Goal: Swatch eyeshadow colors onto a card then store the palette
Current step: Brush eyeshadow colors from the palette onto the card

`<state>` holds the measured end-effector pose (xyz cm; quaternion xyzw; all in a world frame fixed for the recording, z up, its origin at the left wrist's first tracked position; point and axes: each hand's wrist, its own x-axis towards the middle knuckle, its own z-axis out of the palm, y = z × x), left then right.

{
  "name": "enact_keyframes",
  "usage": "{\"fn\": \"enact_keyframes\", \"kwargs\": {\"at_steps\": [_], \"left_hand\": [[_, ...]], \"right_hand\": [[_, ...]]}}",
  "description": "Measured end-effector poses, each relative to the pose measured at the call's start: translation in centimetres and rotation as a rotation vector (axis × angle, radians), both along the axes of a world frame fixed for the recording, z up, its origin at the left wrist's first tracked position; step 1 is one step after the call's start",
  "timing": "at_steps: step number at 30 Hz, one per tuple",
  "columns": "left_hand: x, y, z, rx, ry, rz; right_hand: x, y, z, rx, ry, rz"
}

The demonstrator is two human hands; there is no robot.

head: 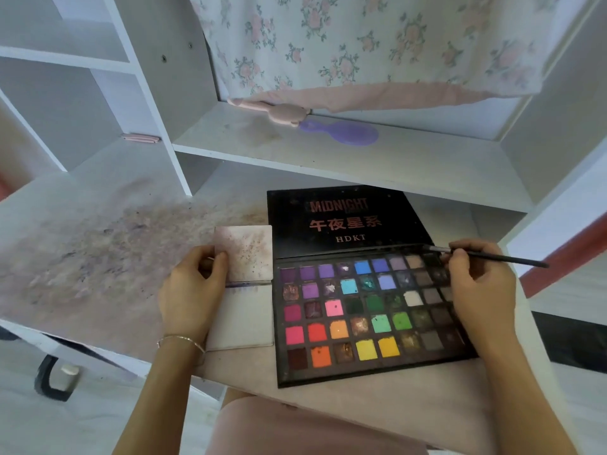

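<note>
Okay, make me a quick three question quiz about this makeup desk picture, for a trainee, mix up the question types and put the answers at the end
1. True or false: the eyeshadow palette lies closed on the desk.
2. Which hand holds the brush?
A. left hand
B. right hand
C. neither
3. Fill in: the left hand holds the upper leaf of the folded ____, just left of the palette.

Key
1. False: its lid stands open, and the rows of colour pans show.
2. B: the right hand pinches the brush, bristles near the palette's top right pans.
3. card, already smudged with powder.
</note>
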<state>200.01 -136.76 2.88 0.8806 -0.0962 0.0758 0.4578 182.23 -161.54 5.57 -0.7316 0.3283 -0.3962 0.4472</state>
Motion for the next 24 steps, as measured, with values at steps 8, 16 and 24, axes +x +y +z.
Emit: {"fn": "enact_keyframes", "kwargs": {"at_steps": [8,16,24], "left_hand": [[0.1,0.0,-0.2,0.035,-0.026,0.008],[0.2,0.0,-0.5,0.04,-0.03,0.004],[0.2,0.0,-0.4,0.057,-0.035,-0.001]], "right_hand": [[-0.5,-1.1,-1.1,-0.056,0.149,-0.08],[-0.4,-1.2,-1.1,-0.069,0.189,-0.072],[-0.3,-1.1,-1.1,-0.084,0.203,-0.074]]}}
